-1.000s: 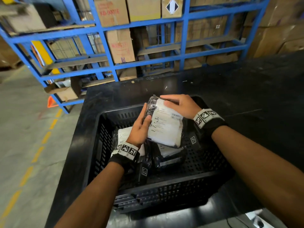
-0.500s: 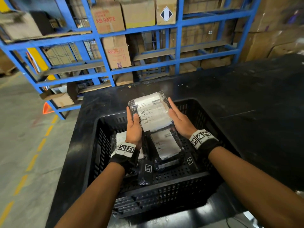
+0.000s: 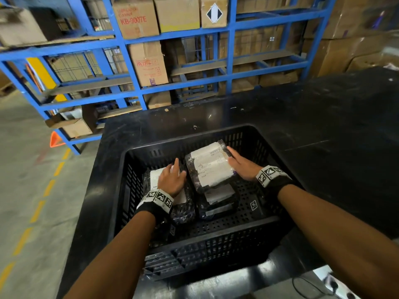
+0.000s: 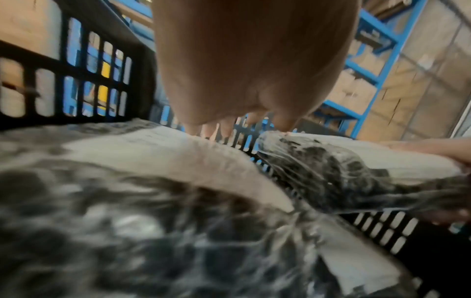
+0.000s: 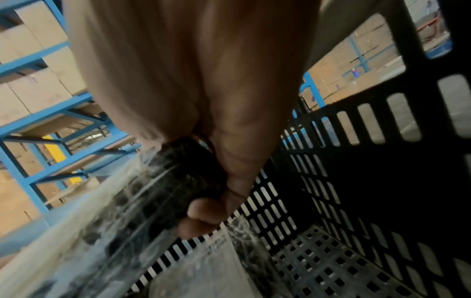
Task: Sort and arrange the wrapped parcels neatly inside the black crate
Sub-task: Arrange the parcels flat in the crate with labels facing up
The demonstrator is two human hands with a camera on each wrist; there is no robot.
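Note:
The black crate [image 3: 216,236] sits on a black table. My right hand [image 3: 237,162] grips the right edge of a clear-wrapped parcel with a white label [image 3: 210,167], fingers on top. In the right wrist view the hand's [image 5: 211,211] digits curl under that parcel [image 5: 153,191]. It lies tilted across a second parcel [image 3: 219,196] on the crate floor. A third parcel [image 3: 181,197] lies on the left; my left hand [image 3: 172,175] is over it, fingers extended and holding nothing. The left wrist view shows this hand [image 4: 237,125] above the left parcel [image 4: 158,153], with the tilted parcel [image 4: 344,167] beside it.
Perforated crate floor [image 3: 248,212] shows at the right and front. The black table [image 3: 302,117] extends right and back. Blue shelving [image 3: 140,91] with cardboard boxes stands behind. Concrete floor with a yellow dashed line [image 3: 36,210] lies to the left.
The labelled parcel, held up by both hands, has come down into the crate onto the right-hand parcel. My left hand let go and moved left over the left parcel.

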